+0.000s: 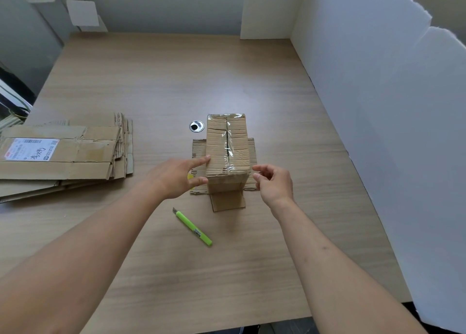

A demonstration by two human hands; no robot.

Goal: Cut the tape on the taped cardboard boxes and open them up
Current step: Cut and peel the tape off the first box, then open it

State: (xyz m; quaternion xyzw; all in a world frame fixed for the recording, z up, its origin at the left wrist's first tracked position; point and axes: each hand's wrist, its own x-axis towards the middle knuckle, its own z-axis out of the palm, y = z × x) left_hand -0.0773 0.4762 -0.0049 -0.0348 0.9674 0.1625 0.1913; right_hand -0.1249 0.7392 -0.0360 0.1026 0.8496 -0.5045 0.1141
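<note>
— Looking at my left hand (176, 176): fingers straight, tips touching the cardboard box's (228, 152) left side, holding nothing.

— And the right hand (273, 183)?

— Loosely curled beside the box's right edge, empty. I see the box mid-desk (176, 86), clear tape (228, 142) along its top seam, green knife (194, 229) lying nearer me.

Single head view, looking forward and down, close over table (176, 86)

One taped box (227, 154), one green knife (194, 229), two hands — left (176, 177), right (273, 182) — one stack of flattened cartons (65, 157).
</note>
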